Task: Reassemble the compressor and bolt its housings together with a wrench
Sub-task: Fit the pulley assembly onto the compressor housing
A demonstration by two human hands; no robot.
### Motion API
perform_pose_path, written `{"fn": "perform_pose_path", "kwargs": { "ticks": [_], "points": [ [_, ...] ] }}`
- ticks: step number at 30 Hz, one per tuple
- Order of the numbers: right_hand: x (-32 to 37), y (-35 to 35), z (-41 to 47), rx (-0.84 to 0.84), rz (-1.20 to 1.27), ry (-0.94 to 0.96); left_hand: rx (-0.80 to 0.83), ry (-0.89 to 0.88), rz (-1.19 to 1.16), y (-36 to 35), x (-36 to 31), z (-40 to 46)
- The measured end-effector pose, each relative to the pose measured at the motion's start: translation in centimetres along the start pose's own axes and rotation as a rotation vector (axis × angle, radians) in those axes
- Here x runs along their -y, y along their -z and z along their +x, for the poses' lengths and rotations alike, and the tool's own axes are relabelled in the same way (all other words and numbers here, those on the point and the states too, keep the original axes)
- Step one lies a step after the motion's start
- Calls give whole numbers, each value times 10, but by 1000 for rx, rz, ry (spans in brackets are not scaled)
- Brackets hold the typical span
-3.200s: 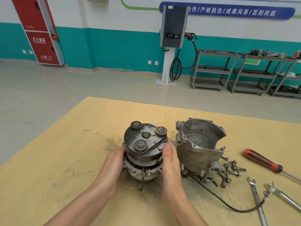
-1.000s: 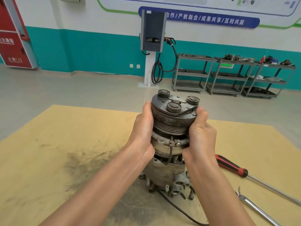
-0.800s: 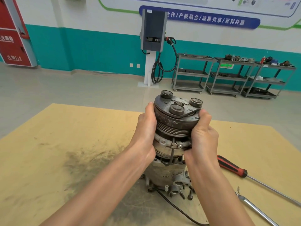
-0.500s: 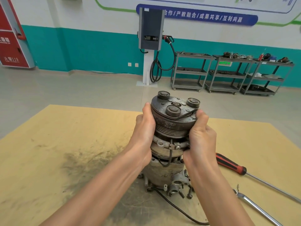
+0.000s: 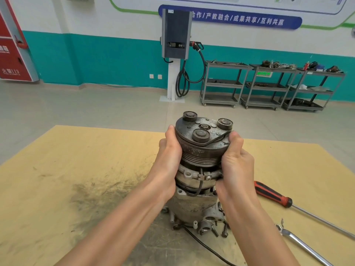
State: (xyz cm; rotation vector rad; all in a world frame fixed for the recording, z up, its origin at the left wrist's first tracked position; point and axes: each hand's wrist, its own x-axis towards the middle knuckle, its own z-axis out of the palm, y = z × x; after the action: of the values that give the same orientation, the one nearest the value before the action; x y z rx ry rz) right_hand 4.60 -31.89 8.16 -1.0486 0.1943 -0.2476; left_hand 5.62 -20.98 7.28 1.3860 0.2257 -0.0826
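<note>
Compressor upper assembly held over the lower housing on the bench.

The left hand (image 5: 170,150) and right hand (image 5: 235,162) each keep a clenched grip on opposite sides of the pulley assembly (image 5: 201,144), fingers curled round its grooved body. The assembly stands upright on top of the aluminium housing (image 5: 192,206), which rests on the bench (image 5: 76,169). Loose bolts (image 5: 219,230) lie at the housing base. A red-handled screwdriver (image 5: 272,194) and a wrench (image 5: 299,242) lie to the right.

Both forearms are bare, without sleeves, and the hands (image 5: 235,166) wear no gloves or rings.
</note>
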Motion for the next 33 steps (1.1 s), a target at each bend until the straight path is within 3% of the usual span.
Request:
{"fn": "perform_pose_path", "kwargs": {
  "ticks": [12, 33],
  "points": [
    [21, 1, -25, 130, 77, 101, 21, -114, -64, -1, -4, -22],
    [2, 6, 0, 26, 61, -11, 3, -15, -2, -4, 1, -1]
  ]
}}
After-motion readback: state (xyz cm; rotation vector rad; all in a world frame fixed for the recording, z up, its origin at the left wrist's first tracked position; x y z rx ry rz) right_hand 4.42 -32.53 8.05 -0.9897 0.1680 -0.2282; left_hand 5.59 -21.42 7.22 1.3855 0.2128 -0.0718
